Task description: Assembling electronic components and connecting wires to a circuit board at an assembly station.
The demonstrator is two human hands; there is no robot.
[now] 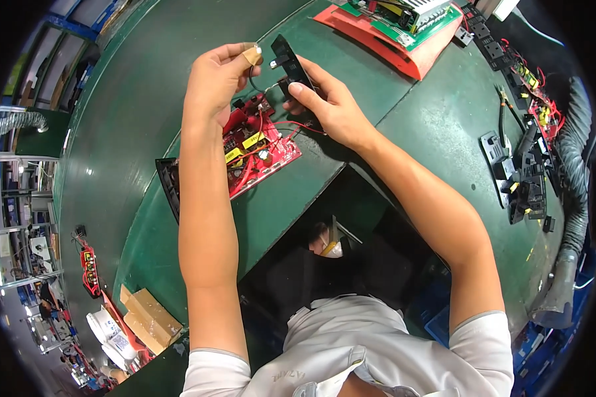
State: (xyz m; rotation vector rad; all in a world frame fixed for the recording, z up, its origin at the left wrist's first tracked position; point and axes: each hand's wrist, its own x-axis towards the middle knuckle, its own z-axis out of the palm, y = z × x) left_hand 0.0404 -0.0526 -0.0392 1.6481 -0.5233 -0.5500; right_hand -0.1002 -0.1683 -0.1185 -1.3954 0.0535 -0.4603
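My left hand (pixel 220 76) is raised over the bench, thumb and forefinger pinched together. A tan wrap covers a fingertip, and a small white tip (pixel 258 49) shows there; what the pinch holds is too small to name. Below these fingers hangs a thin dark wire (pixel 252 82). My right hand (pixel 331 102) grips a black plastic panel (pixel 286 58) with slots, held tilted with a small metallic part (pixel 274 64) facing my left hand. Under both hands lies a red circuit board (pixel 278 155) with yellow-wrapped components and red wires, partly hidden by my left forearm.
A green board assembly (pixel 414 30) sits on an orange-red tray (pixel 367 45) at the far side. To the right are pliers (pixel 502 116), black plastic panels (pixel 530 178) and a grey flexible duct (pixel 571 178). A cardboard box (pixel 151 321) and white roll (pixel 112 339) lie lower left.
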